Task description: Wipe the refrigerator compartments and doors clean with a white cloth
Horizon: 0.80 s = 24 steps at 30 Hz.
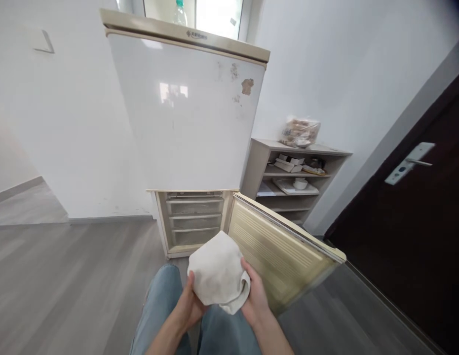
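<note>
A matte off-white cloth (217,268), folded into a loose, rounded pad with a curled edge at its lower right, was held between both bare hands above the person's lap, in front of an open lower fridge compartment (195,224). The left hand (192,301) gripped the cloth's left side, thumb on top; the right hand (256,292) held the other side beside the rolled fold, its thumb against the upper surface.

Behind the cloth, the compartment showed a stack of translucent plastic drawers with pale horizontal rims. Its cream-yellow plastic door (277,241), moulded with fine parallel ribs, stood swung out to the right. Above, the glossy white upper fridge door (185,118) reflected window light and bore a rough-edged brown patch (247,86) near its top right corner.

Faded blue denim trousers (161,291) covered the knees, over a streaky grey wood-grain floor (92,281). To the right, a boxy beige shelf unit (264,154) carried a crinkled clear plastic bag (301,132) on top.
</note>
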{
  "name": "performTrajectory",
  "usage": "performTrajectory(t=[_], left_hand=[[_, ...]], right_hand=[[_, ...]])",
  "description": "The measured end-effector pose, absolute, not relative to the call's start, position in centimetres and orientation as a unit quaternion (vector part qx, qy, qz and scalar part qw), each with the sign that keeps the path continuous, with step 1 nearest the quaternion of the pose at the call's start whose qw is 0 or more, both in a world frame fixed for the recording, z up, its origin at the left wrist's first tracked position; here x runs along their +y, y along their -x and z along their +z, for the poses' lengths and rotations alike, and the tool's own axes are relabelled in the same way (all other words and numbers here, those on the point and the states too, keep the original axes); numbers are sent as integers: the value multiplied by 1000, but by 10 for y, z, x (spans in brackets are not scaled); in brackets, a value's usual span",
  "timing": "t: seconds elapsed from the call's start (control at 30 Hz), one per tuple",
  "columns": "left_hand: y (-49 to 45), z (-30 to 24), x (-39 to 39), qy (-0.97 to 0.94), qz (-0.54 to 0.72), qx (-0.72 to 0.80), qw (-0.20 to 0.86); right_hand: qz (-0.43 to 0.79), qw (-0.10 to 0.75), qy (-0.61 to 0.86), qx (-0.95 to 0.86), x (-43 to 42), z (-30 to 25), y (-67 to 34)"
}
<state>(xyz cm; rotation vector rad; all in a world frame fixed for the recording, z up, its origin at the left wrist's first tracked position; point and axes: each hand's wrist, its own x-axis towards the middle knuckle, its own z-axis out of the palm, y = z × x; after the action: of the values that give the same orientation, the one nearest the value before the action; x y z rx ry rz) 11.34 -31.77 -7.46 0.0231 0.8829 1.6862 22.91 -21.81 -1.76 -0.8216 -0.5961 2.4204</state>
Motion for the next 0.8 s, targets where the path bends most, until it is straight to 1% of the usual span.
performTrajectory(t=[0.07,0.13,0.2,0.27,0.3,0.37,0.43,0.5,0.57,0.63,0.7,0.8], left_hand=[[-113,-66,-327,53,733,338,589],[-111,-65,-336,73,732,321,596],[-106,-67,-343,82,730,324,597],[-99,-72,-345,103,732,334,585],[-94,-74,-345,119,735,338,575],[-81,-80,-344,142,747,337,555],[-63,-85,-341,142,753,343,543],[-43,-90,-335,135,751,378,525],[-20,-96,-325,131,741,435,494],[5,-103,-311,126,735,480,462],[32,-108,-292,118,732,500,449],[79,-107,-254,113,726,490,469]], right_hand=[[882,230,297,-285,-229,-22,-226],[851,216,288,-382,-232,-31,-224],[794,200,273,-504,-226,-43,-222],[712,198,278,-613,-205,-54,-221],[660,213,296,-657,-190,-58,-223],[529,274,354,-721,-151,-60,-228],[355,347,403,-769,-106,-55,-238],[201,372,451,-786,-61,-47,-249],[100,352,491,-790,-22,-42,-258],[45,314,515,-796,9,-44,-259],[32,269,530,-804,33,-52,-254],[49,214,562,-798,58,-69,-241]])
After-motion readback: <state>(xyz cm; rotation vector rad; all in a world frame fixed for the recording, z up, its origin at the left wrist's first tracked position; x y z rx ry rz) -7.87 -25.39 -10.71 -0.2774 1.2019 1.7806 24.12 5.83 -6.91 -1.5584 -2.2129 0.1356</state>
